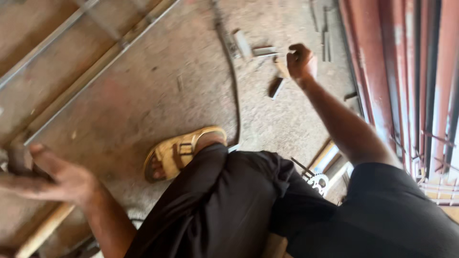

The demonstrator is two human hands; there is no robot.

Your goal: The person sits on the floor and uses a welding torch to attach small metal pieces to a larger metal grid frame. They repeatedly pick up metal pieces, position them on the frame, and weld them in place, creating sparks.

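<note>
Beside scattered metal offcuts (264, 50) and a cable (234, 91), right hand (301, 62) grip closed; left hand (45, 179) open.

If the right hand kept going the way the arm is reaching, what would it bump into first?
The right hand, closed in a fist, reaches toward the floor's far end. First in that line are probably the small metal offcuts on the concrete just beyond its knuckles. The picture is blurred, so depth is uncertain.

Rough matt concrete floor (158, 91), dull grey metal offcuts (265, 50), rust-red painted metal sections (382, 71), tan leather-look sandal (179, 152).
</note>
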